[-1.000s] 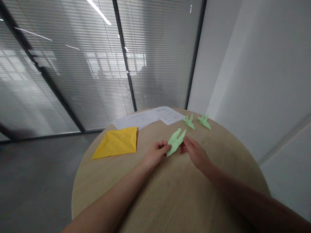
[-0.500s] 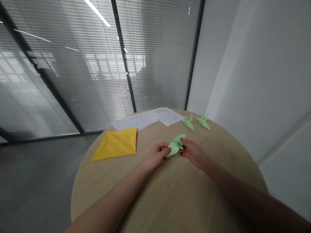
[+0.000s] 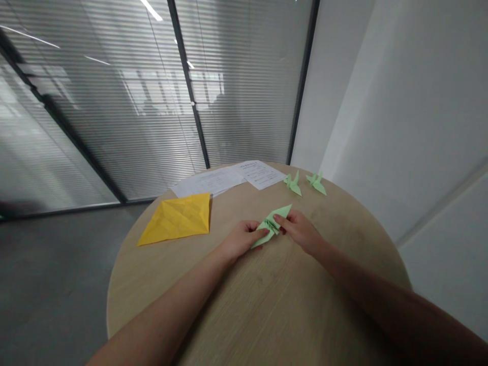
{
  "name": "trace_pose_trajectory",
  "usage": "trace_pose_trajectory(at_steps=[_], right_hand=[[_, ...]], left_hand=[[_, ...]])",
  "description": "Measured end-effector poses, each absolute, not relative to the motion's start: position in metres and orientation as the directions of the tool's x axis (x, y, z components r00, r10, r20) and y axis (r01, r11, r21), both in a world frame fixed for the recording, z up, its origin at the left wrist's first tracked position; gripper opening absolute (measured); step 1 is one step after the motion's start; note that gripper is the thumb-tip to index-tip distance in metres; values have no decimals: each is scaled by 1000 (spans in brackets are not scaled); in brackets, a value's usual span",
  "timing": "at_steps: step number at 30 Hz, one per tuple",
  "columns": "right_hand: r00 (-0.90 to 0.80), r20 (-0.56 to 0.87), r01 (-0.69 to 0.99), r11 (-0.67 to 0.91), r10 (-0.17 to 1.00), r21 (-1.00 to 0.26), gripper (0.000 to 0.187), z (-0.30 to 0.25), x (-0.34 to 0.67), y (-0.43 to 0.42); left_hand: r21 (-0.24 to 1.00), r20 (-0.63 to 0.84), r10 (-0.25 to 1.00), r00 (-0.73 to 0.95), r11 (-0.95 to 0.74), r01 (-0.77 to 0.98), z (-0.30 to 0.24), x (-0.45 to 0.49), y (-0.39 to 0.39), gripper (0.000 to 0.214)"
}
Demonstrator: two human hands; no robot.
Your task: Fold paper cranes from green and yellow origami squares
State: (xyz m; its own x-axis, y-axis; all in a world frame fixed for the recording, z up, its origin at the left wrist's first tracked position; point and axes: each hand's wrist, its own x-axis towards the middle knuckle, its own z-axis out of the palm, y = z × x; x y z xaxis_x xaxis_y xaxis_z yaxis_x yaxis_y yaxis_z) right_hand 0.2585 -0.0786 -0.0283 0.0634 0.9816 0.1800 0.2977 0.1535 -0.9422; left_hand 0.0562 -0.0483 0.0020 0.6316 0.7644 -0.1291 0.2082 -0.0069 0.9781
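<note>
You are sitting before a glass partition with blinds [image 3: 114, 101], and the round wooden desk [image 3: 267, 305] is filling the lower half of your view. A creased yellow paper square [image 3: 177, 218] is lying flat at the desk's left side, and white printed sheets [image 3: 229, 179] are lying just beyond it by the far edge. Your left hand [image 3: 240, 239] and right hand [image 3: 301, 233] are meeting near the middle of the desk, each one pinching an end of a half-folded green origami piece [image 3: 272, 223]. The piece is sitting low over the desk between your fingertips, one pointed flap slanting up toward the far right. Two small green paper cranes [image 3: 293, 183] [image 3: 316, 181] are standing side by side near the far right edge, well apart from your hands.
</note>
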Motion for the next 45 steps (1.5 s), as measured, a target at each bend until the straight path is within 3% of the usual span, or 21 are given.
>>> trace_pose_trajectory(at_steps=[15, 32, 45], right_hand=[[91, 133, 74, 126, 987, -989, 39, -23, 266, -77], [76, 56, -8, 57, 996, -998, 41, -24, 271, -75], [70, 9, -70, 14, 997, -997, 48, -30, 272, -70]], left_hand=[[977, -117, 759, 641, -28, 212, 1, 54, -44, 46], [975, -135, 746, 653, -19, 223, 6, 52, -46, 47], [987, -143, 773, 618, 63, 150, 4, 55, -47, 33]])
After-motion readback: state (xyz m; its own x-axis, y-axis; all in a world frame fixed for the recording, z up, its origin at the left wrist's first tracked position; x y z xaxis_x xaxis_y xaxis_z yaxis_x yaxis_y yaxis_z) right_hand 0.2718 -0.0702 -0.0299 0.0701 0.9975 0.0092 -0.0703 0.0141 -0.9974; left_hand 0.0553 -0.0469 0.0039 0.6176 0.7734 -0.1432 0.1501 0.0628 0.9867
